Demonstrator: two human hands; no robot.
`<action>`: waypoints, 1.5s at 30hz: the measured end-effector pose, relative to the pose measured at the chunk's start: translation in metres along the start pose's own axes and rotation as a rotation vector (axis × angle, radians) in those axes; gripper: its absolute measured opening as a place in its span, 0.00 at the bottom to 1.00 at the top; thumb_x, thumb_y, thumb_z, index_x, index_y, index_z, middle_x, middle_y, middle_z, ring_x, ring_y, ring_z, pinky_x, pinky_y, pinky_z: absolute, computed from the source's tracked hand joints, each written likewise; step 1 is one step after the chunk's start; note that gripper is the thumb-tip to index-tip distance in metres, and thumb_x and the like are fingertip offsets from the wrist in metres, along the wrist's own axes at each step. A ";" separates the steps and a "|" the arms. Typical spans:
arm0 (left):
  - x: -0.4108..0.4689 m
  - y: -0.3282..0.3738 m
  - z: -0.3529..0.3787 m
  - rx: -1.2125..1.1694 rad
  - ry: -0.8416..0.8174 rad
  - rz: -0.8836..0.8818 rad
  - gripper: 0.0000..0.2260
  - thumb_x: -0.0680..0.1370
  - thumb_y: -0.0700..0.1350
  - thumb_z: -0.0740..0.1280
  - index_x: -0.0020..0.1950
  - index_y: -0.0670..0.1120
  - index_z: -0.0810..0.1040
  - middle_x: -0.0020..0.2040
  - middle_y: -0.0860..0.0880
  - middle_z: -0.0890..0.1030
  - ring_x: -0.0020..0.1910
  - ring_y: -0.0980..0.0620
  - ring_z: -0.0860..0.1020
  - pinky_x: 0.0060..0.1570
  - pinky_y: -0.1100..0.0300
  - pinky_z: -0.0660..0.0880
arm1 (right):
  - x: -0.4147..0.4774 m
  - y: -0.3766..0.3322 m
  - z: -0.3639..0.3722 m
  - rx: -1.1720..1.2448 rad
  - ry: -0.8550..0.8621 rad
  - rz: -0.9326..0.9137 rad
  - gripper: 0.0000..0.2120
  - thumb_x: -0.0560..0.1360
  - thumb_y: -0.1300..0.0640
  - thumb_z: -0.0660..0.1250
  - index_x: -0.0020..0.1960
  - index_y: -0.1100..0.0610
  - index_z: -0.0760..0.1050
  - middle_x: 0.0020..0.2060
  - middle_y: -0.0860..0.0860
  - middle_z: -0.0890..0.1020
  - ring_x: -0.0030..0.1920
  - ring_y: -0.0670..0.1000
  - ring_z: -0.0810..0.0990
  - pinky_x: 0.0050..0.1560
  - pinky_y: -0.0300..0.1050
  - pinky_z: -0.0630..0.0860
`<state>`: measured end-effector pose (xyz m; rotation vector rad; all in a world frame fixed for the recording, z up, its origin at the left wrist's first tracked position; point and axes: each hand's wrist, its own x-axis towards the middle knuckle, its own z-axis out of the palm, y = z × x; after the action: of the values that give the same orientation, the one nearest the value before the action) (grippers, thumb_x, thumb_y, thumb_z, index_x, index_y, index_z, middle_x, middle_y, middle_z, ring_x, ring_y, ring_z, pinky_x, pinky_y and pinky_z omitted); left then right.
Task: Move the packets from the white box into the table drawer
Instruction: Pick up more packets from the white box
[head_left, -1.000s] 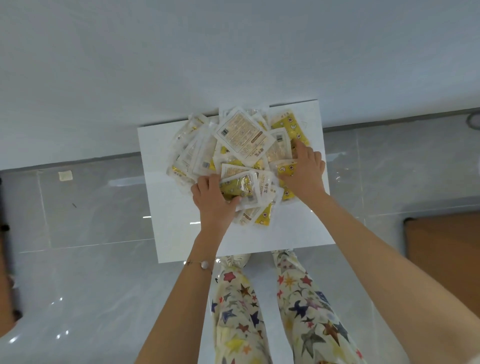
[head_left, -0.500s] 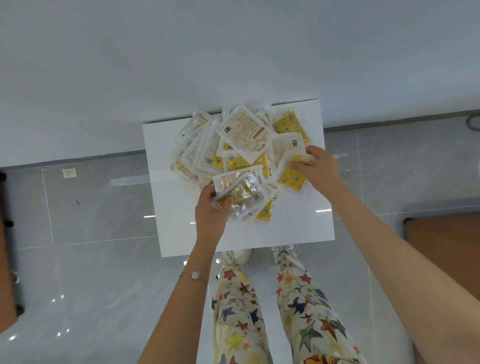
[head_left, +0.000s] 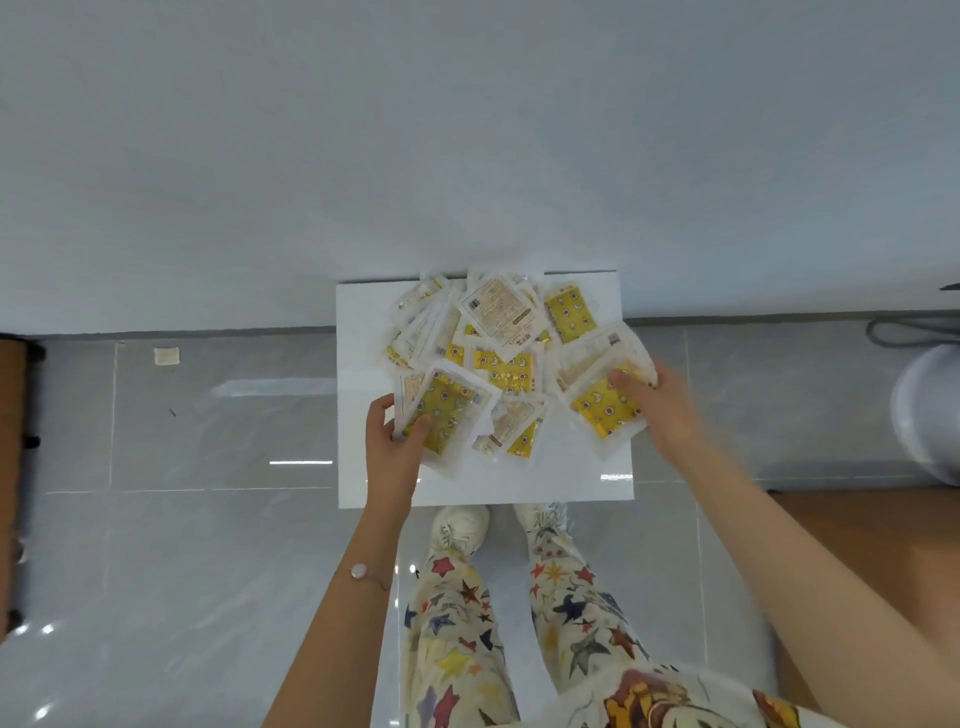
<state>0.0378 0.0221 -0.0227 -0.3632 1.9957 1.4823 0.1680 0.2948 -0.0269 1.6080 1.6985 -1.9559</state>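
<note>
Standing on grey tiles (head_left: 208, 545), both hands' grips pinch packets over white table (head_left: 571, 483)

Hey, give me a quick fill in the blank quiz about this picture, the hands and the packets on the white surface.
1. Each hand grips packets; the left hand holds a packet printed in the colour ____.
2. The right hand holds packets at the pile's ____ side.
3. The bracelet is on the ____ wrist.
4. The trousers are patterned with ____.

Missing words: yellow; right; left; stars
</note>
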 end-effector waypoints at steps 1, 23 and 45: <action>-0.009 0.011 -0.006 -0.048 -0.012 -0.015 0.17 0.77 0.38 0.67 0.64 0.49 0.69 0.52 0.44 0.80 0.49 0.47 0.80 0.46 0.53 0.79 | -0.014 -0.012 0.003 0.001 -0.022 -0.002 0.10 0.74 0.57 0.70 0.55 0.54 0.78 0.49 0.56 0.84 0.46 0.56 0.85 0.48 0.53 0.81; -0.272 0.040 -0.376 -0.793 0.626 0.071 0.19 0.77 0.37 0.68 0.66 0.47 0.70 0.55 0.45 0.81 0.49 0.47 0.82 0.35 0.57 0.79 | -0.349 -0.144 0.336 -0.248 -0.692 -0.331 0.24 0.71 0.62 0.73 0.63 0.51 0.69 0.52 0.52 0.80 0.50 0.54 0.83 0.44 0.53 0.82; -0.361 -0.104 -0.632 -1.110 1.200 0.093 0.17 0.76 0.39 0.69 0.60 0.56 0.70 0.54 0.48 0.81 0.49 0.49 0.82 0.40 0.54 0.79 | -0.534 -0.027 0.712 -0.639 -1.146 -0.326 0.23 0.73 0.61 0.72 0.63 0.52 0.67 0.56 0.54 0.80 0.47 0.53 0.84 0.42 0.49 0.82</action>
<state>0.1762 -0.6524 0.2355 -2.0017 1.5885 2.7003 -0.0585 -0.5191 0.2549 -0.0669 1.7244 -1.5798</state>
